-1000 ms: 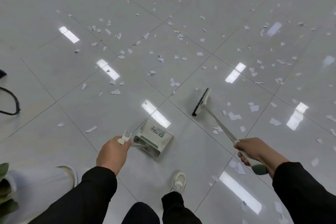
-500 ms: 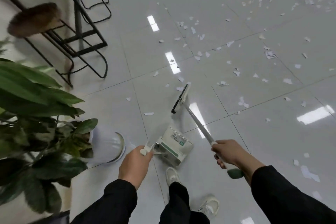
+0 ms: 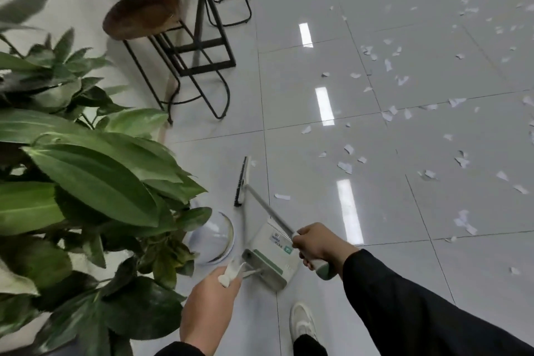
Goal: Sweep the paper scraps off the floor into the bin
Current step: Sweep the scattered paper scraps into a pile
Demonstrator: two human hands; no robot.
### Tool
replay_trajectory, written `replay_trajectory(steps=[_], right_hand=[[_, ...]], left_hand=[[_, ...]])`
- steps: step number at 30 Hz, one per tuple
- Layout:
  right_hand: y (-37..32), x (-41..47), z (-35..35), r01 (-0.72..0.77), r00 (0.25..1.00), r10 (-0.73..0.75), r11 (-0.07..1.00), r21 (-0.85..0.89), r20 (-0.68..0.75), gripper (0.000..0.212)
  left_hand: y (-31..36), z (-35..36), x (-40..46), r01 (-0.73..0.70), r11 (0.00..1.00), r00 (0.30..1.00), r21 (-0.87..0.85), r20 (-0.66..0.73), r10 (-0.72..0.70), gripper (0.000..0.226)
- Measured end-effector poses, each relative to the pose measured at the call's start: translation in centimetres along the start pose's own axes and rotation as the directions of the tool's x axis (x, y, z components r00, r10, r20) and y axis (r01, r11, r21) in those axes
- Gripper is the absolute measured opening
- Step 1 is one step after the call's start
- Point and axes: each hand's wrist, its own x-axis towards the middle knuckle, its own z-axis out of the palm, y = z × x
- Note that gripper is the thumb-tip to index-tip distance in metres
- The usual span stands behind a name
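My left hand (image 3: 209, 302) grips the white handle of a white-and-green dustpan (image 3: 270, 259) that sits low over the floor in front of my feet. My right hand (image 3: 319, 243) holds the broom's handle near its green end. The broom's black-bristled head (image 3: 241, 180) rests on the tiles ahead of the dustpan. Several white paper scraps (image 3: 345, 166) lie scattered over the glossy floor to the right and farther back. One scrap (image 3: 281, 196) lies just right of the broom head. No bin is in view.
A large leafy plant (image 3: 86, 167) in a white pot (image 3: 213, 235) fills the left side, close to the dustpan. A round wooden stool (image 3: 143, 13) on black metal legs and a black metal frame (image 3: 213, 37) stand at the back left. My white shoe (image 3: 302, 321) is below the dustpan.
The view has swung left, bringing the plant and stool into sight. The broom head has moved left, away from the main scatter of scraps. Both hands keep their holds.
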Motion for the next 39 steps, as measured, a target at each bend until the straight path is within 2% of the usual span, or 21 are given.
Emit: replay_trajectory(steps=[3,6,7,9,11,14,17,20,24,25,27,30,34,39], right_hand=[[-2.0,4.0,0.2,-0.029,0.999,0.03,0.999,-0.018,0.018,0.01],[-3.0,6.7,-1.7,-0.1,0.995,0.1,0.995,0.001,0.022,0.009],[-3.0,6.6,-2.6,-0.133,0.991,0.133,0.991,0.025,0.008,0.008],[-2.7,6.4,-6.3,-0.236,0.971,0.24,0.965,0.118,-0.021,0.006],[-1.7,4.7,-9.9,-0.278,0.956,0.289,0.948,0.156,-0.053,0.004],[0.1,1.5,-16.1,-0.306,0.94,0.326,0.935,0.177,-0.097,0.004],[2.2,-1.7,-22.3,-0.318,0.921,0.354,0.925,0.207,-0.166,0.008],[4.4,-4.7,-28.3,-0.315,0.894,0.377,0.913,0.26,-0.24,0.007],[6.8,-8.8,-37.0,-0.31,0.867,0.354,0.934,0.176,-0.351,0.012],[7.2,-9.1,-37.3,-0.307,0.864,0.347,0.937,0.165,-0.365,0.013],[8.3,-11.3,-41.8,-0.294,0.845,0.351,0.935,0.197,-0.404,0.013],[8.4,-12.5,-44.9,-0.261,0.832,0.348,0.933,0.25,-0.432,0.011],[6.4,-12.6,-45.8,-0.192,0.838,0.295,0.947,0.258,-0.458,0.012],[0.2,-9.7,-44.6,-0.106,0.882,0.194,0.97,0.22,-0.429,0.013]], left_hand=[[0.2,-0.3,2.3,0.006,1.0,1.0,-0.012,0.005,-0.006,0.031],[1.4,-0.6,4.5,0.025,0.999,0.999,0.039,0.022,-0.025,0.019],[1.9,-0.8,4.5,0.021,0.998,1.0,0.054,0.013,-0.022,0.023],[3.7,-0.5,6.1,0.035,0.997,0.999,0.063,0.016,-0.036,0.028],[5.7,-0.2,6.9,0.032,0.998,0.999,0.052,0.034,-0.034,0.025],[9.9,0.9,8.2,0.002,0.998,0.998,0.065,0.056,-0.005,0.033],[14.6,2.3,8.9,-0.028,0.995,0.997,0.092,0.075,0.021,0.023],[19.0,3.6,9.6,-0.048,0.994,0.995,0.099,0.089,0.039,0.029],[25.1,5.8,10.2,-0.037,0.997,0.996,0.073,0.084,0.031,0.033],[25.1,5.3,10.4,-0.023,0.998,0.998,0.052,0.066,0.019,0.033],[29.3,6.8,10.7,-0.044,0.998,0.997,0.042,0.06,0.041,0.033],[33.0,7.2,11.3,-0.064,0.998,0.997,0.021,0.036,0.064,0.039],[35.6,7.0,12.4,-0.094,0.996,0.995,0.008,0.03,0.094,0.046],[38.4,4.9,15.9,-0.121,0.992,0.993,-0.027,0.009,0.122,0.047]])
